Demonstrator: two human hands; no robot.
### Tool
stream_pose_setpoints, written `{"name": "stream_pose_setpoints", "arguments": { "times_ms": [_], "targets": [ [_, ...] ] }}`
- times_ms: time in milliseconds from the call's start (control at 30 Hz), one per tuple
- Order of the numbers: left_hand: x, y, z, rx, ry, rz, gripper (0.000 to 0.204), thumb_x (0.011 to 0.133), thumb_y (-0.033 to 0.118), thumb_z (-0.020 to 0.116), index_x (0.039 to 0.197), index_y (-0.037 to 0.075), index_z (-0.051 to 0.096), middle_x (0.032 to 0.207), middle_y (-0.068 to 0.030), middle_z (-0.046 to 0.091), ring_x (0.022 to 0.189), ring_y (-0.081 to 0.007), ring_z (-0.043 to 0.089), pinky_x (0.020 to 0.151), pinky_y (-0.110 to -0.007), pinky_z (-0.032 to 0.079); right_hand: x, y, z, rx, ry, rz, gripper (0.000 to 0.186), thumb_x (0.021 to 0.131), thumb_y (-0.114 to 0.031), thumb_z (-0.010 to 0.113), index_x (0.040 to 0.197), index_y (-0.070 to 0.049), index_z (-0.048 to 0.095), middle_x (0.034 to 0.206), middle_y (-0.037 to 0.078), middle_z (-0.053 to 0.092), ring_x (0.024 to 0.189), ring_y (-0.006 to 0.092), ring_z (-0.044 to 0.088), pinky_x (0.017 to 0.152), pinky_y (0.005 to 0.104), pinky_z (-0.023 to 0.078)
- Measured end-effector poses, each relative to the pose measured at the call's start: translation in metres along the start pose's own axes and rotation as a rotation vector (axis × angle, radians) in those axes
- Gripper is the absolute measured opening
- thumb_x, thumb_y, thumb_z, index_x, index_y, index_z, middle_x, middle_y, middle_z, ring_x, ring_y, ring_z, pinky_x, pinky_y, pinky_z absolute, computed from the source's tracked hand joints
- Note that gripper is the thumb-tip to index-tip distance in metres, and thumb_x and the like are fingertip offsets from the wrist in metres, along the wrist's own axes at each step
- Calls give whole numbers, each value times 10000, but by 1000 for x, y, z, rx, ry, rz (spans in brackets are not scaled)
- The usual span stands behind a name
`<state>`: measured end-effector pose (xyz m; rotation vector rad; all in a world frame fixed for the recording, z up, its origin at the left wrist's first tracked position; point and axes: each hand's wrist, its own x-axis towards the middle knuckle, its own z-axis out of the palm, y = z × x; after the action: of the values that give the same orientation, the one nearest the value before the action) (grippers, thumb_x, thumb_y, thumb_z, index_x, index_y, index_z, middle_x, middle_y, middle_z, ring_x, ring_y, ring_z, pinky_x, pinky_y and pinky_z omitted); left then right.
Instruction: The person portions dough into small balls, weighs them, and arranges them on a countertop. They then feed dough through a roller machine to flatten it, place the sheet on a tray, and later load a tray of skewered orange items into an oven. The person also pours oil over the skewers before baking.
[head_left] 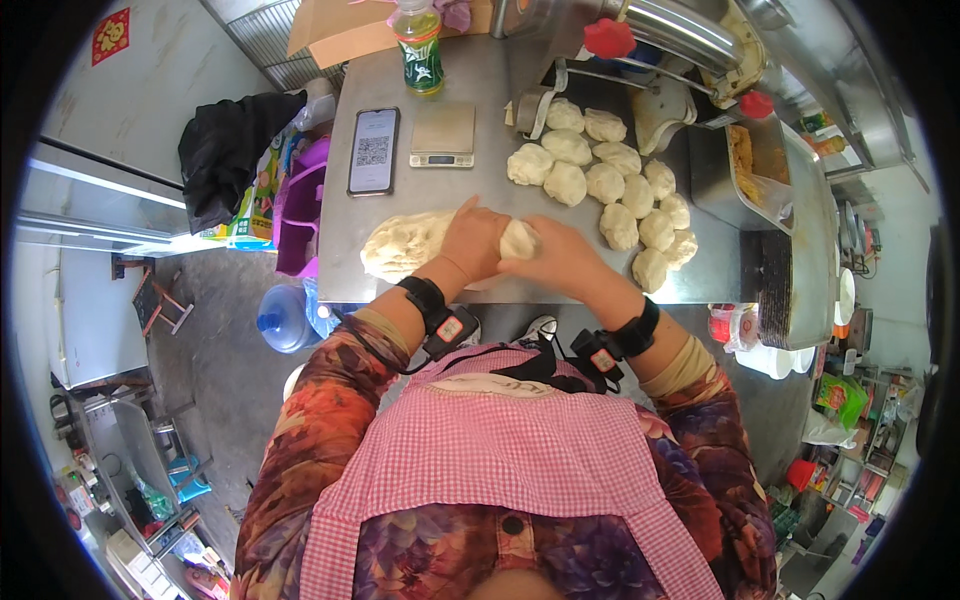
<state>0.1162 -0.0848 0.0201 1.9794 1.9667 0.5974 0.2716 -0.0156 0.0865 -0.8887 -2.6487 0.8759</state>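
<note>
While a purple plastic container (298,215) stands just beside the left edge of the steel table (491,125), a phone (374,150) lies on the tabletop near that edge. Below it in view, the long, pale dough mass (402,247) rests on the steel, close to the near edge. Right of the phone come a green-labelled bottle (419,55), upright toward the far side, and a small flat scale (442,132). The left hand (474,243) curls its fingers around the right end of the dough mass, how tightly I cannot tell. A small dough lump (518,240) bulges between the two hands, touching both. The right hand (561,258) grasps that lump from its right side, thumb and fingers bent about it. Farther right, rounded dough pieces (605,184) sit in a cluster, many touching one another, in front of a metal machine (690,38) with red knobs (609,38). Beside them, at the right, stands a metal tray (716,200) holding something orange-brown.
</note>
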Motion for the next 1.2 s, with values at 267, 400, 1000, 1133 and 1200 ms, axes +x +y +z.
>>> {"name": "stream_pose_setpoints", "arguments": {
  "times_ms": [267, 400, 1000, 1133, 1200],
  "targets": [
    [8, 11, 7, 188, -63, 22, 251, 658, 341, 698, 819, 154, 646, 815, -68, 650, 886, -268, 600, 1060, -532, 276, 13, 22, 26, -99, -328, 215, 530, 594, -191, 741, 1059, 11, 588, 984, 190, 645, 862, 344, 625, 789, 385, 507],
    [5, 17, 6, 195, -97, 112, 208, 673, 315, 677, 821, 171, 656, 807, -48, 645, 920, -250, 594, 1057, -554, 261, 2, 29, 7, 224, -460, 353, 435, 602, -142, 700, 1007, -6, 611, 919, 144, 655, 802, 275, 630, 741, 347, 514],
    [26, 38, -37, -1976, -185, -461, 509, 956, 403, 488, 1299, 29, 456, 1224, -102, 543, 1094, -203, 544, 945, -353, 439, 6, 7, -40, 559, -21, 1, 723, 758, -300, 687, 1342, 11, 395, 1360, 197, 413, 1274, 308, 376, 1059, 381, 312],
    [54, 2, -37, -1304, 138, -481, 437, 963, 403, 453, 1137, 23, 582, 1061, -70, 622, 958, -176, 587, 863, -350, 474, 6, 15, -34, 306, 69, 43, 817, 757, -362, 708, 1369, 37, 340, 1389, 247, 380, 1323, 362, 335, 1084, 395, 283],
    [70, -46, -44, -934, 304, -463, 425, 943, 358, 478, 1176, 12, 559, 1119, -118, 603, 984, -231, 581, 877, -358, 460, -2, 25, -39, 311, 38, 155, 839, 766, -350, 719, 1408, 1, 308, 1395, 222, 392, 1319, 325, 359, 1083, 374, 287]
  ]
}}
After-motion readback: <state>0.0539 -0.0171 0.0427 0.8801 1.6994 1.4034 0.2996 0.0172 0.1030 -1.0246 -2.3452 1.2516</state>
